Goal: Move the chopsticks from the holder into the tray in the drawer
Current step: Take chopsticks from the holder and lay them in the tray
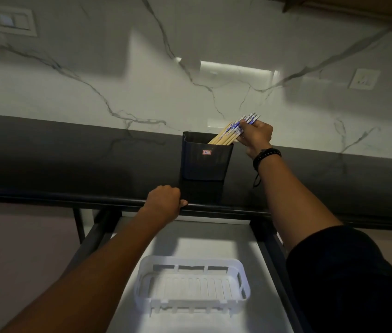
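The chopsticks (234, 129), pale wood with blue-and-white patterned tops, stand as a bundle in the dark holder (206, 156), leaning up and to the right so that their patterned ends stick out past its rim. The right hand (256, 138) has its fingers curled around those upper ends, gripping the bundle while the lower ends are inside the holder. A dark beaded bracelet (267, 156) sits on that wrist, and a dark sleeve (339, 267) covers the upper arm. The holder stands upright on the dark countertop (70, 164), near its front edge, with a small red-framed label on its face. The left hand (166, 201) rests on the countertop's front edge just left of the holder, fingers curled over the lip and thumb pointing right along it. Below, the open drawer (269, 248) holds a white slotted tray (192, 284) on its pale floor. Behind the countertop rises a white marble-veined wall (190, 44) with a socket plate (364, 79) at the right.
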